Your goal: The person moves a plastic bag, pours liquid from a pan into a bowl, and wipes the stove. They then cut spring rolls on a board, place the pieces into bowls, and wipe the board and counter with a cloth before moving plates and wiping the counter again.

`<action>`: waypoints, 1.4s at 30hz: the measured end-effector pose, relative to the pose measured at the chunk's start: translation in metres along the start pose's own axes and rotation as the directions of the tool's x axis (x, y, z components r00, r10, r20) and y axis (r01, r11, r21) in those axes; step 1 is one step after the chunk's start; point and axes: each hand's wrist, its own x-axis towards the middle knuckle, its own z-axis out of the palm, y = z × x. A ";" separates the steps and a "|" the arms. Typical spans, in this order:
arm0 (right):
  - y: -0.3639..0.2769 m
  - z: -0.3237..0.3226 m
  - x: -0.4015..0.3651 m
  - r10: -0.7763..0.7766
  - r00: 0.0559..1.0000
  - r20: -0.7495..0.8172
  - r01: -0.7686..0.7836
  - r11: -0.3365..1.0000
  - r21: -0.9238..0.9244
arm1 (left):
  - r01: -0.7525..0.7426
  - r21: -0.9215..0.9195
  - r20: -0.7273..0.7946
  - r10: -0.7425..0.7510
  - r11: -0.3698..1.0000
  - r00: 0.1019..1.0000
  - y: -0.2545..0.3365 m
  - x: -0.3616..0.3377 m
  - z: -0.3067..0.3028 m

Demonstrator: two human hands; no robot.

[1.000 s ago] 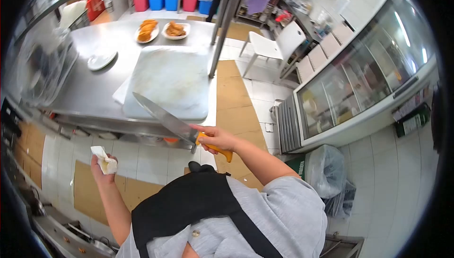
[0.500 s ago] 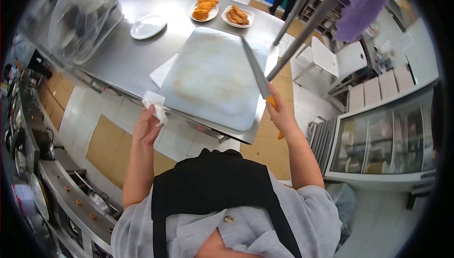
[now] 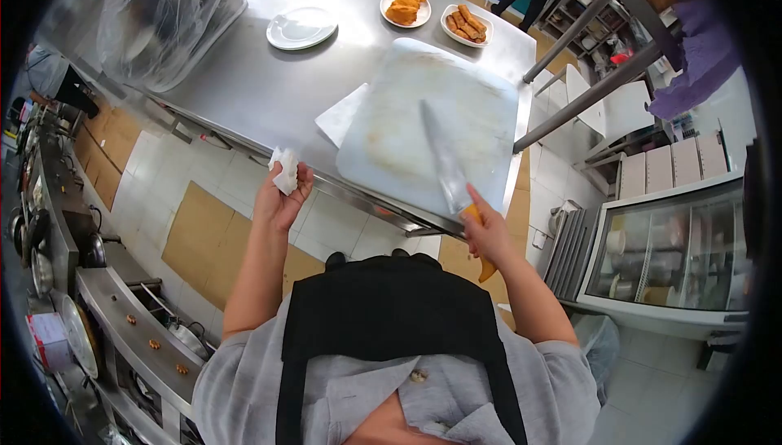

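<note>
The knife [image 3: 444, 160] has swung lower over the cutting board [image 3: 391, 135]; right hand [image 3: 489, 237] grip closed around its orange handle, left hand [image 3: 281, 200] pinching crumpled paper [image 3: 285, 169] near the table [image 3: 244, 78] edge

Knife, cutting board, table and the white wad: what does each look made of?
Knife: bright metal blade, likely steel; orange grip, probably plastic. Cutting board: white, matte, stained, likely plastic. Table: brushed metal sheen, seemingly stainless steel. Wad: crumpled, soft, paper or cloth; cannot tell which.
</note>
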 end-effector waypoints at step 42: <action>-0.035 -0.034 0.104 -0.140 0.973 0.182 0.170 0.972 -0.162 | -0.045 -0.022 -0.144 0.042 0.999 0.989 -0.061 -0.091 -0.066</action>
